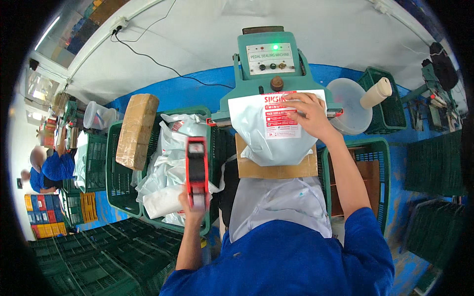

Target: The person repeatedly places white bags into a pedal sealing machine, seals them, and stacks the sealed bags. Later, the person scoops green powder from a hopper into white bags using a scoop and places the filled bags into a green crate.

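Observation:
My left hand (192,208) is closed around the lower end of a narrow red-edged object with a black middle and pale ends (197,170). It is raised over the left crate; blur hides its exact kind. My right hand (310,114) lies with fingers spread on the upper right of a plump white plastic bag with a red printed label (256,135). The bag's top edge is at the jaws of the green pedal sealing machine (276,84), which has a lit green lamp. Beneath the bag is a brown cardboard sheet (279,170).
A green crate (121,190) on the left holds several white bags (165,163) and a brown taped block (138,130). Another green crate (385,182) stands right. Beyond it are a translucent tub (345,111) and a cream roll (376,92). Co-workers in blue (59,165) are far left.

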Demonstrator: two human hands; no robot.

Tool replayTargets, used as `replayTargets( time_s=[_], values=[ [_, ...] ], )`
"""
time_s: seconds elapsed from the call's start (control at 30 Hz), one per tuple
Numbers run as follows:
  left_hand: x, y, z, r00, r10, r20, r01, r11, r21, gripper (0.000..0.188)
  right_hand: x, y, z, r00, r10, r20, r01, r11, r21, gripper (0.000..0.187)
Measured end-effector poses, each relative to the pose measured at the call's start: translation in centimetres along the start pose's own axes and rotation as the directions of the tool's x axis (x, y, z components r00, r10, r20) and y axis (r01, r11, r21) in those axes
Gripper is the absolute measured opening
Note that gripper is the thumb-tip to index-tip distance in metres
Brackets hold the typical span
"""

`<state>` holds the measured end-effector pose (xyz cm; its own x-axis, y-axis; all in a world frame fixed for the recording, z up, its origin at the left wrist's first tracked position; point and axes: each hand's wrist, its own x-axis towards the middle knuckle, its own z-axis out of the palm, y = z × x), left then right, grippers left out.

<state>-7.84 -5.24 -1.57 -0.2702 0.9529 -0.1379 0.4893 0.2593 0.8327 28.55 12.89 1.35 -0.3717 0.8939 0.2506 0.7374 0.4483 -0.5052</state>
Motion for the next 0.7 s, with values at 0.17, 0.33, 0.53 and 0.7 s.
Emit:
replayTargets(
  time_s=[0.17, 0.33, 0.53, 0.7],
  values=[
    [2.1, 5.6, 3.6, 0.736, 0.492, 0.465, -0.539, 0.841, -0.036, 0.047, 0.9, 1.2, -0.9, 0.992, 0.051, 0.119, -0.072, 0.982, 0.174, 0.027],
    [4.8, 11.7, 9.0, 0.740, 0.413, 0.531, -0.633, 0.694, 0.342, 0.048, 1.4, 2.1, -1.1, 0.988, 0.047, 0.146, -0.092, 0.942, 0.324, 0.028],
    [2.6, 6.2, -0.4, 0.860, 0.274, 0.430, -0.282, 0.958, -0.046, 0.030, 1.2, 2.2, -1.1, 0.995, 0.025, 0.101, -0.053, 0.957, 0.286, 0.026],
    [5.7, -0.2, -0.4, 0.993, -0.109, 0.047, 0.115, 0.785, -0.609, 0.026, 1.6, 1.5, -1.6, 0.994, -0.039, 0.101, 0.010, 0.962, 0.274, 0.024]
  ],
)
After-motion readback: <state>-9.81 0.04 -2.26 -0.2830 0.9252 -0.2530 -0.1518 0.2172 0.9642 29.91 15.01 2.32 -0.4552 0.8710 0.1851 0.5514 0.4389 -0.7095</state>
